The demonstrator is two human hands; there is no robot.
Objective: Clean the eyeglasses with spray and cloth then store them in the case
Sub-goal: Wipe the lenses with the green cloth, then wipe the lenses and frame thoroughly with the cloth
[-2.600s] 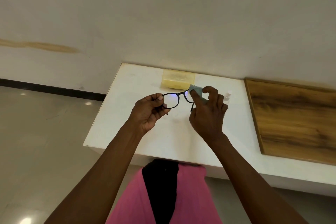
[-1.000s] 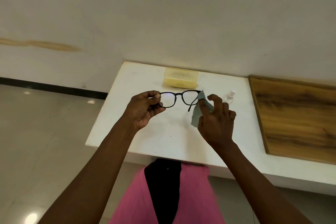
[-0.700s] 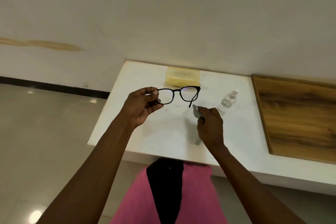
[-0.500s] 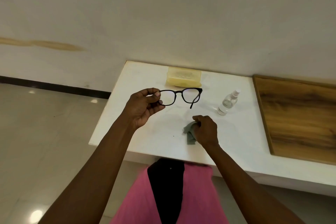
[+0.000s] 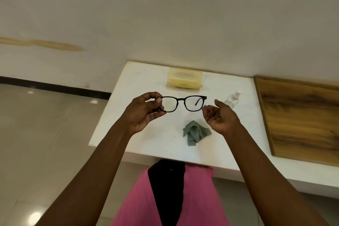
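**Glasses held aloft, case waiting behind**

A person holds the glasses (image 5: pixel 184 103) in the air above the white table (image 5: pixel 128 130), the left hand (image 5: pixel 145 112) pinching the frame at its left end between thumb and curled fingers. The right hand (image 5: pixel 219 117) hangs just beside the other end of the frame, palm up, fingers loosely spread and holding nothing; whether a fingertip brushes the frame there is hard to tell from this angle. One temple arm shows through the right lens and appears partly folded.

Taking the glasses as the mark: the grey cloth (image 5: pixel 196 134) lies crumpled on the table below and nearer the person, the yellow case (image 5: pixel 184 80) sits closed beyond them by the wall, and the small clear spray bottle (image 5: pixel 233 98) lies to their right, past the free hand.

The glasses look light and thin, the black frame stiff but likely to flex or snap if twisted, the lenses easily smeared. The safest hold is probably on the rim edge or at the hinge, as the left hand has it, with fingers kept off the glass. The arms would need folding flat, gently, before the frame goes into the case, and the case, a hard shell by the look of it, needs opening first.
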